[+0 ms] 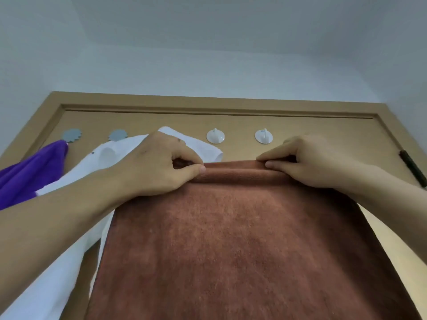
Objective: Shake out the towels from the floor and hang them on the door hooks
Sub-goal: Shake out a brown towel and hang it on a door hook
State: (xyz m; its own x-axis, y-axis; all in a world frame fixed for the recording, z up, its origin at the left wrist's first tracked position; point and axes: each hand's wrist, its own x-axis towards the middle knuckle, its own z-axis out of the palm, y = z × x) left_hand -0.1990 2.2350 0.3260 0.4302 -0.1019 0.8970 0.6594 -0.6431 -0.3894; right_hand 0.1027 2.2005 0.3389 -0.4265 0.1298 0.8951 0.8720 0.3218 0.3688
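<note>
A brown towel (242,239) hangs spread in front of the wooden door (323,125). My left hand (159,162) pinches its folded top edge at the left. At the right end of that edge my right hand (307,160) pinches it too. Two white hooks (215,136) (263,136) stick to the door just above the towel's edge, with nothing on them. A white towel (69,227) hangs to the left, partly behind my left arm. Farther left, a purple towel (30,172) hangs below a grey hook (72,135).
A second grey hook (118,135) sits above the white towel. The door frame (208,100) runs along the top, with a dark hinge (413,167) at the right. White wall and ceiling lie above.
</note>
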